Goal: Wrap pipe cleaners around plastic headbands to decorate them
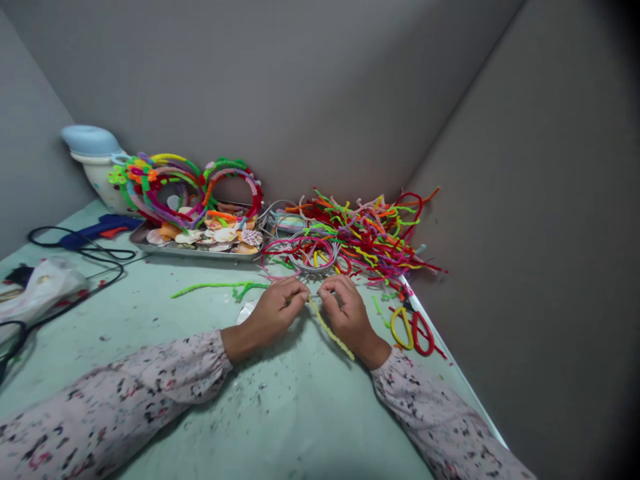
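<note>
My left hand (280, 303) is closed in a pinch on a yellow pipe cleaner (327, 328), whose loose end slants down in front of my right palm. Close beside it my right hand (347, 317) has its fingers curled together near the strip's upper end; what lies in them, if anything, is hidden. A green pipe cleaner (215, 288) runs from the left up to my left hand, and I cannot tell if it is held. Under my left wrist shows a small shiny piece (246, 311).
Behind my hands lies a heap of colourful pipe cleaners (370, 230). A metal tray (200, 254) holds shells and wrapped headbands (170, 190). Scissors with yellow and red handles (402, 328) lie at right. At left are a blue glue gun (95, 230), a black cord (117, 270) and a blue-lidded container (95, 157).
</note>
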{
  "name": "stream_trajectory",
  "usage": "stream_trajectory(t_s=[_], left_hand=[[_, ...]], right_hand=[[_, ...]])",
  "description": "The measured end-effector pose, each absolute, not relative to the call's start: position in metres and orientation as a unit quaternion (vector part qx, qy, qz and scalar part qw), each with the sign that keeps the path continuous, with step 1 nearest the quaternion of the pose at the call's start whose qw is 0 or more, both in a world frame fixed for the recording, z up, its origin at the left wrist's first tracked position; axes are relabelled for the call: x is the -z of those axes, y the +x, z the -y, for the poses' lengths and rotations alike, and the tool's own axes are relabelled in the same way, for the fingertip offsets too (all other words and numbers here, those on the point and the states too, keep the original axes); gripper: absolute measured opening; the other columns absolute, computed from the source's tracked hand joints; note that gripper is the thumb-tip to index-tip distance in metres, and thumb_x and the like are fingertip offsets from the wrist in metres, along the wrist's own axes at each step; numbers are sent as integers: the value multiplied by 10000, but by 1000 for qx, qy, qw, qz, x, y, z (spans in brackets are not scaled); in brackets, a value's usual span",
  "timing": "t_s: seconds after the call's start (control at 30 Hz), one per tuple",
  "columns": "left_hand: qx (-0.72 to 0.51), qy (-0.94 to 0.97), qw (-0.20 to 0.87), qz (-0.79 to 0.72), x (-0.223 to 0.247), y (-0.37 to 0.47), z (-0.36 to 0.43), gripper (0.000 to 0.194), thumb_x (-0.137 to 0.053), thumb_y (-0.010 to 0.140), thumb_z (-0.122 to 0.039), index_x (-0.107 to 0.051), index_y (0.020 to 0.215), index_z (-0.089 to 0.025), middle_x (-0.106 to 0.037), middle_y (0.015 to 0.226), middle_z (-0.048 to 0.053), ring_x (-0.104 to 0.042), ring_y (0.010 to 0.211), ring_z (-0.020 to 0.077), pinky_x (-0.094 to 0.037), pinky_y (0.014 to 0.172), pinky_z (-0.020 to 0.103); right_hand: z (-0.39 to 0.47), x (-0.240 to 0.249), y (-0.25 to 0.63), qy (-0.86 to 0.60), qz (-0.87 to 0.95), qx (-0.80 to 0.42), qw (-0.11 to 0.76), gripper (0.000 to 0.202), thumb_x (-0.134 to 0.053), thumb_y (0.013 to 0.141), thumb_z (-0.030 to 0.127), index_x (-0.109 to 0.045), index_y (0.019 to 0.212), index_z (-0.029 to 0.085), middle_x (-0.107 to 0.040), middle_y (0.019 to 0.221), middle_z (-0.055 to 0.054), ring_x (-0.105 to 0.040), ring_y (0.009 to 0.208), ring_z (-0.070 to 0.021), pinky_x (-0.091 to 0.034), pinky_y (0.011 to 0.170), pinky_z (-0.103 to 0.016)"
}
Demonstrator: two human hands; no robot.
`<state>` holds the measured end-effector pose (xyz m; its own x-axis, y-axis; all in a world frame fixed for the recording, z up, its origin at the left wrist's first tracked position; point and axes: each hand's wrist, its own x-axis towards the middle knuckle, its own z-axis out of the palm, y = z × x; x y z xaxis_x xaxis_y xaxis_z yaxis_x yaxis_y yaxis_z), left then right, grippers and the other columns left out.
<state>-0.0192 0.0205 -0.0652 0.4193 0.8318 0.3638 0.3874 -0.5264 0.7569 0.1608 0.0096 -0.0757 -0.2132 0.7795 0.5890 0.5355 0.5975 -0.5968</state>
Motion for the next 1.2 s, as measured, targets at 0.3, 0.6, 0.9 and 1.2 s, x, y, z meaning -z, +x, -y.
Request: stream_trajectory(t_s=[0.3,0.6,0.9,1.2], left_hand=[[-369,776,339,-384,63,-20,-19,250,-407,900,-260,-551,717,-169,-554,701,8,-507,727,163,-399,710,285],[-375,770,344,-385,62,-20,-19,245,-420,909,-261,-560,732,-166,-562,721,6,-514,740,161,-401,711,274],[-420,737,328,-416,62,-21,-18,198,-486,878,-288,-559,740,-166,-554,743,6,-522,744,156,-410,689,264],[-434,724,335,-418,62,-22,-16,226,-462,890,-303,-542,725,-171,-520,723,1,-502,729,155,-397,671,264]], right_hand=[[-10,75,160,-426,773,-126,452,129,-457,921,230,-550,833,212,-573,870,-39,-519,879,-197,-401,827,-372],[-8,75,160,-429,769,-123,458,126,-460,919,228,-550,832,214,-576,870,-41,-520,878,-197,-403,822,-372],[-11,74,160,-431,753,-105,487,131,-452,917,219,-548,828,209,-582,850,-41,-537,859,-193,-415,802,-369],[-6,71,160,-406,771,-113,477,169,-558,841,161,-578,993,233,-611,957,-47,-557,948,-211,-441,866,-394]])
